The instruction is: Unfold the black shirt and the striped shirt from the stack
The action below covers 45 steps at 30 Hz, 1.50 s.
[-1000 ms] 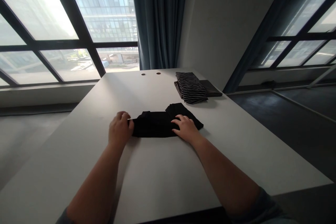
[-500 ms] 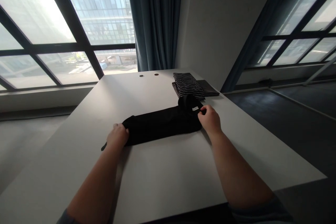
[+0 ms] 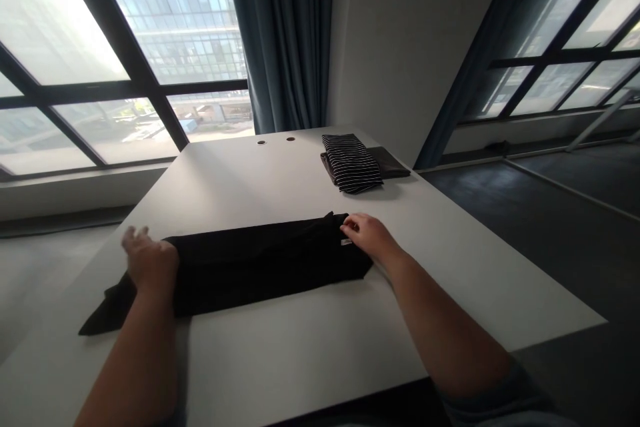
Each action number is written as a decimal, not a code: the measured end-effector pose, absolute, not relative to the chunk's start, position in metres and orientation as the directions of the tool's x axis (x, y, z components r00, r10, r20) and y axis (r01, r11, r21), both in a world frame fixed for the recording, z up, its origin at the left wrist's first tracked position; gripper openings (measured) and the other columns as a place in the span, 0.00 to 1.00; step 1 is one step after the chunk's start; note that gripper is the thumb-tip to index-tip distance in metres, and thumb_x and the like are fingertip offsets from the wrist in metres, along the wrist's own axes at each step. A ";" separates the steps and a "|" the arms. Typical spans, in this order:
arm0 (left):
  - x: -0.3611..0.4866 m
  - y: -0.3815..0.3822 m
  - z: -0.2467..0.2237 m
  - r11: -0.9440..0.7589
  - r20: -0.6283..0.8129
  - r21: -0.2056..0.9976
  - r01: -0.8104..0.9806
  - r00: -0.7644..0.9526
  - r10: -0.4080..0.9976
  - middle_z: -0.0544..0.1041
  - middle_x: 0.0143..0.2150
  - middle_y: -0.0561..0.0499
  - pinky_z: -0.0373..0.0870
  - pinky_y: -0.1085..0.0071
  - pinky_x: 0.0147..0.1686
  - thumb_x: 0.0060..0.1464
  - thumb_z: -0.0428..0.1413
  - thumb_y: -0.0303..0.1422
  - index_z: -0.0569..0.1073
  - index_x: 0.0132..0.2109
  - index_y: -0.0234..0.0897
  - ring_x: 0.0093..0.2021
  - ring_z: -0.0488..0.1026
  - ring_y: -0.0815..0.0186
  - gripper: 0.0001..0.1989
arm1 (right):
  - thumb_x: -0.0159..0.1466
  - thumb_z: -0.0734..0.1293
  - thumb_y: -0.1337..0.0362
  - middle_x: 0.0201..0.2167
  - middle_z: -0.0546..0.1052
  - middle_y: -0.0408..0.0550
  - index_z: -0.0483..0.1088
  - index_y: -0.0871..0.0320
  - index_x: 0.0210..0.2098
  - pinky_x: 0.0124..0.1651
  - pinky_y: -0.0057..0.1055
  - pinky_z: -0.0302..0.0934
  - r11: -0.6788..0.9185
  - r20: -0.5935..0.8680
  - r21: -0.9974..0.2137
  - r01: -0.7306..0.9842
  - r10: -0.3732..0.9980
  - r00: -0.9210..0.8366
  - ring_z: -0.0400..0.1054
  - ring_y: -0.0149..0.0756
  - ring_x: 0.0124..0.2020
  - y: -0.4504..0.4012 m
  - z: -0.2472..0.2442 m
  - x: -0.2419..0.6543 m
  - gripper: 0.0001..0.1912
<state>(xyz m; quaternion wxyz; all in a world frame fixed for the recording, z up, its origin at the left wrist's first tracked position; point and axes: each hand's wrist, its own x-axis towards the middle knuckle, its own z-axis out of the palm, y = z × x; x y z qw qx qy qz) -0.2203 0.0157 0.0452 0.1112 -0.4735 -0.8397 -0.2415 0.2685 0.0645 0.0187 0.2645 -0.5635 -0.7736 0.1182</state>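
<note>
On the white table (image 3: 295, 353), a long folded black garment (image 3: 255, 263) lies across the near side, below a striped cloth (image 3: 350, 163). The left hand (image 3: 150, 260) spreads its fingers wide at the garment's left end; the right hand (image 3: 370, 237) rests on its right end, fingers close together beside a small white tag (image 3: 346, 241), grip unclear.

Left hand (image 3: 149, 260) blurring right there over the black garment (image 3: 260, 267), hiding the cloth beneath it! Small white label (image 3: 346, 241) (far too tiny to read) by the right hand (image 3: 370, 238), and the left forearm (image 3: 135, 367) runs off the bottom edge!
</note>
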 end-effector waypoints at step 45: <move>0.038 -0.008 0.015 -0.269 0.036 0.227 0.936 0.268 0.963 0.65 0.73 0.37 0.67 0.53 0.63 0.64 0.57 0.36 0.63 0.73 0.39 0.70 0.65 0.47 0.33 | 0.55 0.73 0.68 0.33 0.81 0.44 0.77 0.58 0.45 0.34 0.26 0.66 0.173 -0.332 -0.777 0.605 0.704 -0.628 0.75 0.35 0.33 0.047 0.025 0.271 0.17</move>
